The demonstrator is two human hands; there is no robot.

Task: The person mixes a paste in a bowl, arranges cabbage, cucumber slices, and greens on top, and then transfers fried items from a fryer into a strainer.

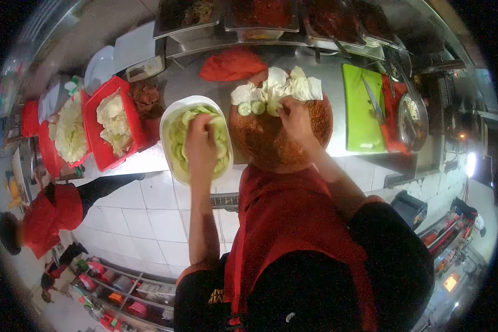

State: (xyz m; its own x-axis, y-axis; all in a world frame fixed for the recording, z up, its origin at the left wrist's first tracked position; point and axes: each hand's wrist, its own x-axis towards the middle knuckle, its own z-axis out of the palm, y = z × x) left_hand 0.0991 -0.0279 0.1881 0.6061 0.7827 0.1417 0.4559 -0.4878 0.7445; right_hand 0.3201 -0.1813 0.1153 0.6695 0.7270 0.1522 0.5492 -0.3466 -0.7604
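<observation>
My right hand pinches a cucumber slice at the edge of a round, brown, speckled piece that looks like flatbread. Beside that slice, more cucumber slices lie in a short row. Pale lettuce leaves spread along the far edge of the round. Over a white tub of cucumber slices, my left hand reaches down with its fingers closed; what they hold, if anything, is hidden.
Red baskets of lettuce stand to the left. A red cloth lies behind the tub. On the right are a green cutting board, a knife and a round metal-rimmed dish. Food trays line the back. Another person is at far left.
</observation>
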